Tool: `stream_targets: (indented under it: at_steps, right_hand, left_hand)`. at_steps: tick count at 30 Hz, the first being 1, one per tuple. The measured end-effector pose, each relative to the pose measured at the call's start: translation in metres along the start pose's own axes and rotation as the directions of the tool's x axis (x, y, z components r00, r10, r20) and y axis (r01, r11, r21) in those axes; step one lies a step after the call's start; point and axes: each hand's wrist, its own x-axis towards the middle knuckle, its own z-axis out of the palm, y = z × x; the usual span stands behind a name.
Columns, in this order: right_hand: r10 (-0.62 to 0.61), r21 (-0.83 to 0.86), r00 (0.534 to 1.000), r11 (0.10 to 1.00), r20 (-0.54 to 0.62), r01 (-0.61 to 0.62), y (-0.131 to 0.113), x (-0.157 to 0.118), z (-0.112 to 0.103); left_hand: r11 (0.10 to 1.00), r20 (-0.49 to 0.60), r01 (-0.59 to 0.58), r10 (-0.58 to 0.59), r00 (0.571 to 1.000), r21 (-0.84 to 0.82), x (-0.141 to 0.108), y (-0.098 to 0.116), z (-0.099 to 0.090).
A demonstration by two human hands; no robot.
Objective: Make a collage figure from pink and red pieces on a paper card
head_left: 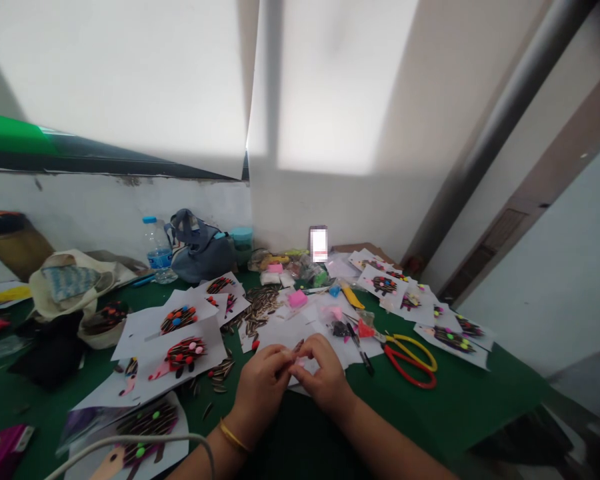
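My left hand (263, 380) and my right hand (324, 373) meet low in the middle, fingers pinched together. A small dark, seed-like piece (299, 345) shows at the fingertips, with a hint of pink below; what each hand grips is mostly hidden. Beneath them lie white paper sheets (275, 333). A heap of striped sunflower seeds (260, 307) spreads just beyond my left hand. Past my right hand are a black pen (363, 350), a black lump of clay (341, 329) and a red one (365, 328). A pink clay block (297, 298) sits farther back.
Scissors with red and yellow handles (410, 360) lie at right. Hedgehog pictures made with seeds and coloured balls (185, 353) cover the left; more pictures (453, 339) lie right. Behind stand a water bottle (159, 253), blue-grey bag (203, 250) and phone (319, 244). A cable (145, 439) crosses the front.
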Motion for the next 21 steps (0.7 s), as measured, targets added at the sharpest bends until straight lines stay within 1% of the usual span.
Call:
stream_targets:
  at_steps: [3,6,8,11,13,15,17,18,19,21]
  right_hand:
    - [0.029,-0.015,1.000,0.999,-0.006,-0.029,0.0002,0.0006,0.0013]
    - [0.011,-0.041,0.999,0.999,-0.032,-0.012,-0.0013,0.0006,0.0019]
    - [-0.016,-0.050,0.999,0.999,-0.047,0.014,-0.0038,0.0006,0.0019]
    - [-0.042,-0.055,0.999,0.998,-0.032,0.041,-0.0069,0.0012,0.0007]
    - [-0.042,-0.056,0.999,0.998,-0.017,0.041,-0.0075,0.0017,-0.0007]
    - [-0.036,-0.056,0.999,0.998,-0.010,0.035,-0.0073,0.0020,-0.0020]
    - [-0.030,-0.051,1.000,0.998,-0.007,0.030,-0.0072,0.0020,-0.0025]
    - [-0.029,-0.050,1.000,0.998,-0.008,0.029,-0.0073,0.0019,-0.0024]
    - [-0.030,-0.048,0.999,0.998,-0.014,0.030,-0.0075,0.0017,-0.0021]
    - [-0.035,-0.048,0.999,0.998,-0.020,0.034,-0.0083,0.0014,-0.0009]
  left_hand:
    - [0.995,-0.017,-0.074,0.075,0.997,0.065,-0.0011,0.0005,0.0002]
    - [0.984,-0.007,-0.130,0.131,0.991,0.119,-0.0011,0.0030,-0.0014]
    - [0.979,-0.003,-0.148,0.150,0.989,0.137,-0.0007,0.0056,-0.0032]
    - [0.980,0.003,-0.152,0.153,0.988,0.131,-0.0006,0.0081,-0.0047]
    - [0.988,-0.007,-0.109,0.110,0.994,0.114,-0.0011,0.0078,-0.0040]
    - [0.995,-0.036,-0.009,0.012,0.999,0.101,-0.0018,0.0059,-0.0022]
    - [0.992,-0.068,0.101,-0.097,0.993,0.070,-0.0020,0.0038,-0.0003]
    - [0.990,-0.074,0.134,-0.131,0.989,0.040,-0.0018,0.0030,0.0004]
    - [0.989,-0.071,0.145,-0.144,0.987,0.007,-0.0013,0.0025,0.0009]
    - [0.990,-0.053,0.130,-0.132,0.990,-0.051,0.0000,0.0026,0.0013]
